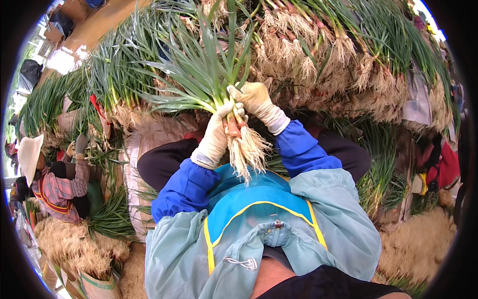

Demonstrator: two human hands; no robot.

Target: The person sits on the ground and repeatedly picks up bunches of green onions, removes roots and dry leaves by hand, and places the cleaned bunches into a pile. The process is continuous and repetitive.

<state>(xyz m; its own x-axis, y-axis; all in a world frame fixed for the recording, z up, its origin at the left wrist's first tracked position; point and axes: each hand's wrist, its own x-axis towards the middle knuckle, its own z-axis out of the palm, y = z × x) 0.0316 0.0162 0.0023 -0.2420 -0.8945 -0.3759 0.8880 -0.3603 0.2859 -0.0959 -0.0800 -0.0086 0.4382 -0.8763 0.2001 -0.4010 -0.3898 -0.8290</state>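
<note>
My left hand [218,130], in a pale glove, grips a small bunch of green onions [234,129] around the stems just above the reddish bulbs. The pale roots of the bunch hang down over my blue apron [257,194], and its long green leaves fan out away from me. Higher on the same stems, my right hand [254,99] is closed with thumb and fingers at the base of the leaves. It wears a matching glove. Part of the fingers of both hands is hidden behind the bunch.
A long heap of green onions [291,56] with roots towards me lies in front. Woven sacking [136,160] covers ground at my left, where a person in a straw hat [30,157] sits. Root-up bundles [78,246] stand behind at left. Loose onions [377,164] lie at right, near a red garment [444,164].
</note>
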